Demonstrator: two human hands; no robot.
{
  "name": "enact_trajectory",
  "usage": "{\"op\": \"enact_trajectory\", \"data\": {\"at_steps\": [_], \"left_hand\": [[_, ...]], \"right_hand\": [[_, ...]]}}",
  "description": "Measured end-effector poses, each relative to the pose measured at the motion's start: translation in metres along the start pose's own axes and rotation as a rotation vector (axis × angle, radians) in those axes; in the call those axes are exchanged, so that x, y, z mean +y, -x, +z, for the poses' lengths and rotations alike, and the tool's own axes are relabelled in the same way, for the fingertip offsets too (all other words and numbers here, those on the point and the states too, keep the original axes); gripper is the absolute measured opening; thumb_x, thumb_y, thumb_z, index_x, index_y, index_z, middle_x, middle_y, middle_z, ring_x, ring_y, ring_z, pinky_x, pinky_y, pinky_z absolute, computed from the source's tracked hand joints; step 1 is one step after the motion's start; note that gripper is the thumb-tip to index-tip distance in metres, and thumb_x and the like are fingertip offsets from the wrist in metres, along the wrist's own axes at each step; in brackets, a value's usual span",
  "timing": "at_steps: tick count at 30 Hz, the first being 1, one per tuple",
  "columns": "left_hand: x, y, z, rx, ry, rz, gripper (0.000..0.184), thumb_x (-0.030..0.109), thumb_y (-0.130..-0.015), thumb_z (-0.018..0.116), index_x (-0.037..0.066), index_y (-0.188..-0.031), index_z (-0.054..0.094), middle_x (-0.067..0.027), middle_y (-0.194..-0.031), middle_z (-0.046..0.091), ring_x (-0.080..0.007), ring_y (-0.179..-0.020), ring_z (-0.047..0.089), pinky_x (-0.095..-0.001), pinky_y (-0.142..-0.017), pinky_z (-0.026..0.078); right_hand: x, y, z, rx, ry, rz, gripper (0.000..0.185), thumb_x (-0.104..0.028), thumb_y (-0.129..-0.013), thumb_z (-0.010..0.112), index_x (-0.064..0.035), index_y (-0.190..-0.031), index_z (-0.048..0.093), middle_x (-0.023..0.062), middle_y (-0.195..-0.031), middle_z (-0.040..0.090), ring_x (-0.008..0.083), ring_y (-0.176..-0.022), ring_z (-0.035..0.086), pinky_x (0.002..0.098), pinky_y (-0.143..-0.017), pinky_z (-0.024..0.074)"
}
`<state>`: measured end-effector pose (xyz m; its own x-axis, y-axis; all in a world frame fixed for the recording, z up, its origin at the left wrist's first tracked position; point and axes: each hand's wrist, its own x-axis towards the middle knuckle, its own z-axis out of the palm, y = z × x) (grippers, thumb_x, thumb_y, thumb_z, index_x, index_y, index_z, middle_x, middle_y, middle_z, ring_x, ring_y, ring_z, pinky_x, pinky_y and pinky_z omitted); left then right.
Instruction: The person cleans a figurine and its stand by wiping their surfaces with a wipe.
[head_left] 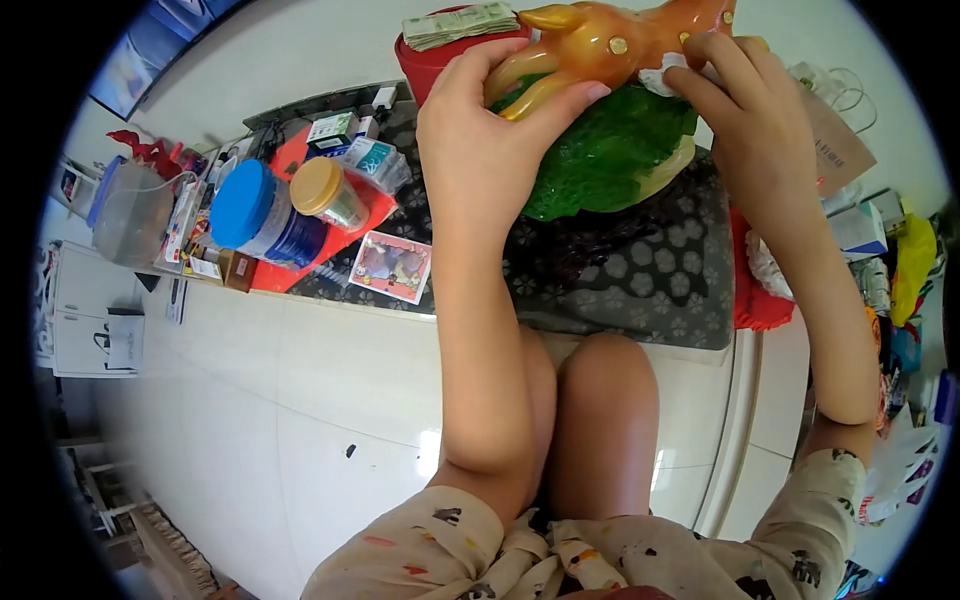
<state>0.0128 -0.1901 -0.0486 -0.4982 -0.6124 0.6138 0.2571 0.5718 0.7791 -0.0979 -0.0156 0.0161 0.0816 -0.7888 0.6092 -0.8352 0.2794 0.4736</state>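
Observation:
A glossy orange animal-shaped figurine (590, 45) with round gold spots stands near the back of the low cabinet, on a shiny green leaf-like base (610, 155). My left hand (490, 145) is closed around a golden, horn-like part at the figurine's left side, its thumb lying along the front. On the right, my right hand (745, 105) pinches a crumpled white tissue (660, 76) against the orange surface. The figurine's top is cut off by the frame edge.
A red container (415, 68) with a banknote stack (460, 25) stands behind my left hand. Leftward are a blue-lidded jar (265, 215), a tan-lidded jar (328, 193), small boxes and a picture card (392, 267). Bags and packages crowd the right side. The dark patterned cover (660, 305) ends before my knees.

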Motion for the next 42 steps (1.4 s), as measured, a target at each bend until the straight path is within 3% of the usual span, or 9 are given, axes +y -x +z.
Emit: {"op": "enact_trajectory", "data": {"at_steps": [6, 10, 22, 25, 28, 31, 35, 37, 42], "left_hand": [[-0.003, 0.000, 0.002, 0.014, 0.024, 0.015, 0.047, 0.018, -0.070, 0.086, -0.004, -0.105, 0.066, -0.0112, -0.098, 0.070, -0.0159, -0.090, 0.066, -0.0278, -0.082, 0.052], [-0.002, 0.000, 0.001, 0.015, -0.002, 0.027, 0.048, 0.017, -0.069, 0.087, -0.004, -0.106, 0.065, -0.0112, -0.098, 0.070, -0.0158, -0.090, 0.066, -0.0277, -0.082, 0.052], [0.002, 0.000, 0.000, 0.002, 0.008, -0.011, 0.048, 0.020, -0.070, 0.086, -0.003, -0.107, 0.066, -0.0116, -0.100, 0.070, -0.0158, -0.092, 0.066, -0.0275, -0.083, 0.052], [-0.002, 0.001, 0.001, 0.006, 0.007, 0.000, 0.048, 0.020, -0.070, 0.086, -0.003, -0.107, 0.066, -0.0113, -0.099, 0.070, -0.0158, -0.091, 0.066, -0.0274, -0.083, 0.052], [0.001, 0.000, 0.000, -0.018, 0.052, -0.024, 0.048, 0.021, -0.070, 0.087, -0.003, -0.107, 0.066, -0.0111, -0.099, 0.070, -0.0159, -0.091, 0.066, -0.0276, -0.082, 0.052], [-0.003, 0.000, 0.002, 0.012, 0.072, -0.025, 0.055, 0.029, -0.063, 0.089, -0.001, -0.103, 0.066, -0.0152, -0.098, 0.068, -0.0269, -0.090, 0.067, -0.0349, -0.080, 0.052], [-0.005, 0.001, 0.002, 0.027, 0.041, -0.016, 0.058, 0.031, -0.062, 0.089, -0.001, -0.104, 0.066, -0.0156, -0.098, 0.068, -0.0275, -0.090, 0.067, -0.0355, -0.080, 0.052], [-0.003, 0.001, 0.001, 0.027, 0.027, -0.012, 0.058, 0.031, -0.062, 0.089, -0.002, -0.103, 0.065, -0.0146, -0.097, 0.068, -0.0276, -0.090, 0.066, -0.0359, -0.080, 0.052], [-0.007, 0.001, 0.001, 0.036, -0.004, 0.071, 0.052, 0.026, -0.067, 0.088, -0.002, -0.105, 0.066, -0.0124, -0.097, 0.070, -0.0179, -0.089, 0.068, -0.0296, -0.080, 0.053]], "right_hand": [[0.004, -0.003, -0.014, -0.044, 0.165, 0.100, 0.032, 0.008, -0.065, 0.058, -0.0030, -0.095, 0.065, 0.0044, -0.108, 0.057, 0.0255, -0.097, 0.057, 0.0365, -0.078, 0.0482], [0.020, 0.001, -0.017, 0.011, -0.074, 0.086, 0.027, 0.010, -0.076, 0.058, -0.0031, -0.098, 0.065, 0.0056, -0.104, 0.061, 0.0259, -0.094, 0.057, 0.0359, -0.080, 0.0491], [0.002, 0.006, -0.001, 0.008, -0.445, 0.203, 0.037, 0.016, -0.076, 0.058, -0.0085, -0.103, 0.065, 0.0094, -0.095, 0.060, 0.0254, -0.092, 0.060, 0.0332, -0.078, 0.0530], [0.000, -0.002, -0.012, -0.092, -0.044, 0.025, 0.040, 0.014, -0.071, 0.060, -0.0096, -0.103, 0.065, 0.0115, -0.098, 0.060, 0.0283, -0.095, 0.060, 0.0345, -0.079, 0.0532], [0.010, -0.004, -0.012, -0.108, -0.078, -0.114, 0.045, 0.011, -0.065, 0.062, -0.0107, -0.104, 0.065, 0.0128, -0.103, 0.060, 0.0295, -0.099, 0.059, 0.0353, -0.078, 0.0531], [0.022, -0.001, -0.010, -0.068, -0.098, -0.169, 0.045, 0.010, -0.066, 0.061, -0.0112, -0.106, 0.065, 0.0101, -0.104, 0.063, 0.0274, -0.102, 0.059, 0.0352, -0.076, 0.0531], [0.024, 0.002, -0.016, -0.231, -0.193, -0.084, 0.037, 0.003, -0.069, 0.062, -0.0076, -0.105, 0.064, 0.0066, -0.108, 0.065, 0.0289, -0.103, 0.057, 0.0363, -0.079, 0.0522], [0.029, -0.004, -0.017, -0.175, -0.049, -0.319, 0.031, -0.001, -0.071, 0.063, -0.0052, -0.102, 0.064, 0.0054, -0.111, 0.066, 0.0308, -0.104, 0.057, 0.0379, -0.081, 0.0516], [0.034, -0.008, -0.018, -0.123, 0.026, -0.478, 0.032, -0.008, -0.070, 0.063, -0.0059, -0.102, 0.062, 0.0061, -0.110, 0.064, 0.0320, -0.098, 0.058, 0.0400, -0.082, 0.0496]]}}
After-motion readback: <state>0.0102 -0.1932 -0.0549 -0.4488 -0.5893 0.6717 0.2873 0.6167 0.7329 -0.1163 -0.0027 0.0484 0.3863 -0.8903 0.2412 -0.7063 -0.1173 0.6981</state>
